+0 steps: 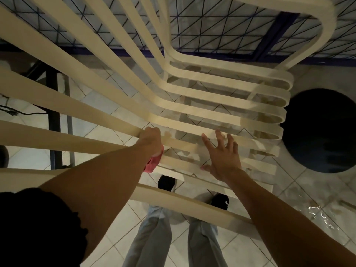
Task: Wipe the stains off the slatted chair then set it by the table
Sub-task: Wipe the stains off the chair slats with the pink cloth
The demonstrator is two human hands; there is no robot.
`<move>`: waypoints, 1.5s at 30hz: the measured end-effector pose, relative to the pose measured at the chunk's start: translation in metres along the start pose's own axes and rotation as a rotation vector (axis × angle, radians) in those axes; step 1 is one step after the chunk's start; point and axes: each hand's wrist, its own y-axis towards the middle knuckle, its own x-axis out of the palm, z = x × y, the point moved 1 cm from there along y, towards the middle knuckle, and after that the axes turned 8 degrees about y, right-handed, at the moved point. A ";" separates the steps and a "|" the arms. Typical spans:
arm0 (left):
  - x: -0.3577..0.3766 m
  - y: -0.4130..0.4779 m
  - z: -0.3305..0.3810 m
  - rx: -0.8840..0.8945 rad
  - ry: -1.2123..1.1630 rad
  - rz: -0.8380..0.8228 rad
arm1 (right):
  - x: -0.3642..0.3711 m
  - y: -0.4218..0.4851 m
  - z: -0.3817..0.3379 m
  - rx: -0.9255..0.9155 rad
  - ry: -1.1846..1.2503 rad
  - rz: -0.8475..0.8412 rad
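Chair position: the slatted chair [212, 89] stands on the tiled floor [100, 105] directly in front of us, backrest slats nearest, seat beyond. Left hand [151, 138] is curled round one slat at the bend between back and seat, with a pink cloth [153, 164] bunched under the wrist; we judge this grip presses the cloth onto the slat for scrubbing. Right hand [221, 157] holds nothing, fingers spread wide over the seat slats; we cannot tell whether it touches them. It probably braces the chair against the wiping push. Brownish stains [167, 134] show beside the left hand, so we judge wiping unfinished. Water [317, 214] pools on the floor at right. We can identify no table.
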 end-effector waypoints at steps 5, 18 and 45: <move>0.017 -0.005 0.020 -0.038 -0.121 -0.051 | 0.001 -0.001 0.000 -0.007 -0.001 0.002; 0.003 -0.007 0.009 0.020 -0.016 -0.045 | 0.001 -0.001 0.002 -0.022 -0.003 0.019; 0.003 -0.025 0.025 0.044 0.009 -0.165 | -0.013 -0.033 0.092 0.018 0.133 0.034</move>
